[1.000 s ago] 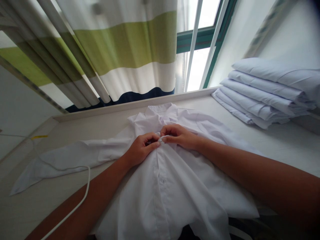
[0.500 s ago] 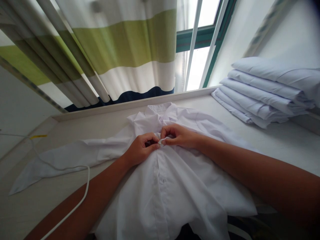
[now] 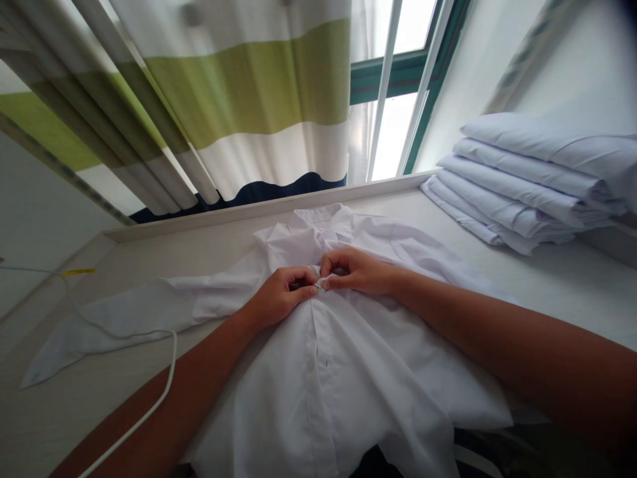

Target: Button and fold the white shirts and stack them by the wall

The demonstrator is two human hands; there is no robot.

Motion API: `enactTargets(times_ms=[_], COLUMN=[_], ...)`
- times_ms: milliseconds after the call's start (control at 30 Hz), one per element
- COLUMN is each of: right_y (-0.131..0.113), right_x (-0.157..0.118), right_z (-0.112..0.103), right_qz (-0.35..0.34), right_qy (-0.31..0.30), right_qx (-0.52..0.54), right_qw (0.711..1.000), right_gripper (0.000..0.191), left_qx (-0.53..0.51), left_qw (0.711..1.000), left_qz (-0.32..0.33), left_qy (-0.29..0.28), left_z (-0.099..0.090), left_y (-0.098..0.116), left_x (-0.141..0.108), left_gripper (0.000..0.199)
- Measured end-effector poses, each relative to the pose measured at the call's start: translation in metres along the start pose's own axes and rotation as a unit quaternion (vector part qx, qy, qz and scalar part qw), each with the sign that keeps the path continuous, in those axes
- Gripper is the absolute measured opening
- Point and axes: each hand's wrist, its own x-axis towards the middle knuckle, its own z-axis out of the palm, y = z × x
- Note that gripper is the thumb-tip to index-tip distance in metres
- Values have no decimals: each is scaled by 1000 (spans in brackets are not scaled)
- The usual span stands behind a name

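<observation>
A white shirt (image 3: 358, 372) lies spread on the pale table, collar toward the window, one sleeve stretched out to the left. My left hand (image 3: 286, 292) pinches the shirt's front edge between thumb and fingers. Right beside it, my right hand (image 3: 351, 269) pinches the same spot of cloth, the fingertips of both hands nearly touching. The fingertips and bunched fabric hide any button there. Below the hands, the front strip runs down with a small slit visible.
Several folded white garments (image 3: 527, 179) are stacked at the right. A white cable (image 3: 172, 372) crosses above my left forearm. Behind the table's raised edge (image 3: 249, 214) hang green and white curtains (image 3: 249, 86) beside a barred window (image 3: 398, 119).
Both hands stay in place, with only a slight shift of the left fingers and the pinched cloth.
</observation>
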Motion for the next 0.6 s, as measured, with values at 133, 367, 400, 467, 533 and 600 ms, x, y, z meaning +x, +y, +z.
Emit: enactTargets(times_ms=[133,367,400,467,533,600], right_y=[0,-3,-2,-1,-1,-2], right_x=[0,1,1,1,1,0], right_z=[2,5,6,7,9,11], right_qz=[0,9,10,10,11,-3], right_qy=[2,27,37,53,57,66], right_qx=[-9,-42,-38,-32,-41,-70], right_qw=[1000,999,999,998,997,995], right_gripper=[25,16,16,15,14,13], left_qx=[41,62,52,35,29,39], left_qw=[999,998,999,999,999,999], left_qz=[12,2,-4,-15,-21,-21], left_qy=[-8,-9,-11,-14,-16,-10], left_z=[-1,-2,-2,-3,-3,-2], left_y=[2,-1,-2,-2,-1,-1], left_x=[0,1,2,2,3,2], left_gripper=[22,26,26,26,26,25])
